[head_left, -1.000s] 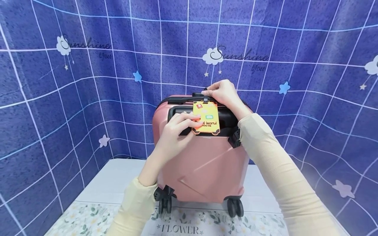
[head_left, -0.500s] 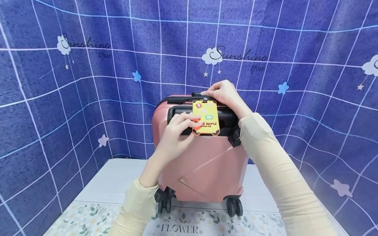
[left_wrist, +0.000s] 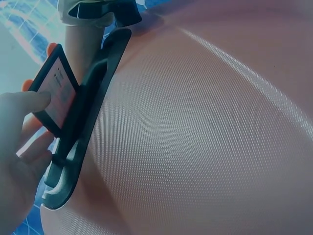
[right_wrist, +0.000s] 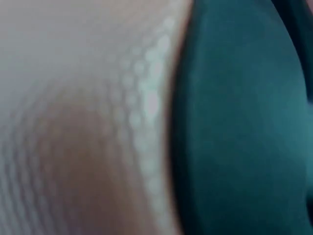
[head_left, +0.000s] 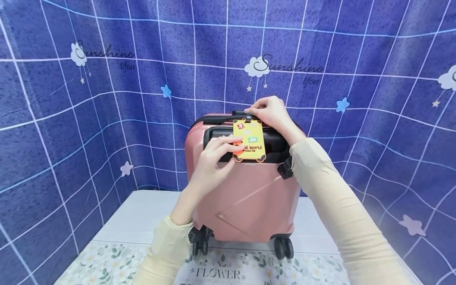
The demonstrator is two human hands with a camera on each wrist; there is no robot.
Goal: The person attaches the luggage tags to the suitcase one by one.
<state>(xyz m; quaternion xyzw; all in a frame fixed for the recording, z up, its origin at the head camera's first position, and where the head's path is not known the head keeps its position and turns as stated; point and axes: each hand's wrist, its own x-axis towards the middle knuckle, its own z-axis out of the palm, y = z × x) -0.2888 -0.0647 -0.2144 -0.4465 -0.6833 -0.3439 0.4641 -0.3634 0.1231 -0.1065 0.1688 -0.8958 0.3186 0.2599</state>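
A yellow luggage tag (head_left: pixel 253 134), shaped like a little suitcase, hangs in front of the black carry handle (head_left: pixel 272 142) of a pink suitcase (head_left: pixel 246 198). My left hand (head_left: pixel 215 156) pinches its left edge, fingers over the printed front. In the left wrist view the thumb presses on the dark-framed back of the tag (left_wrist: pixel 59 93). Up at the suitcase's top edge, my right hand (head_left: pixel 271 113) pinches the tag's black strap (head_left: pixel 248 118); the strap's far end is hidden behind the fingers. The right wrist view shows only pink shell (right_wrist: pixel 73 122) and black plastic (right_wrist: pixel 239 122) close up.
The suitcase stands on black wheels (head_left: pixel 283 248) on a white surface with a floral, lettered mat (head_left: pixel 117 261) in front. Behind and at both sides hangs a blue checked curtain (head_left: pixel 149 130) with stars and clouds. A black knob (head_left: pixel 239 113) juts from the suitcase's top.
The strap end that stuck up above the right fingers a second ago no longer shows there. Both hands keep nearly the same places, and the tag has barely shifted.
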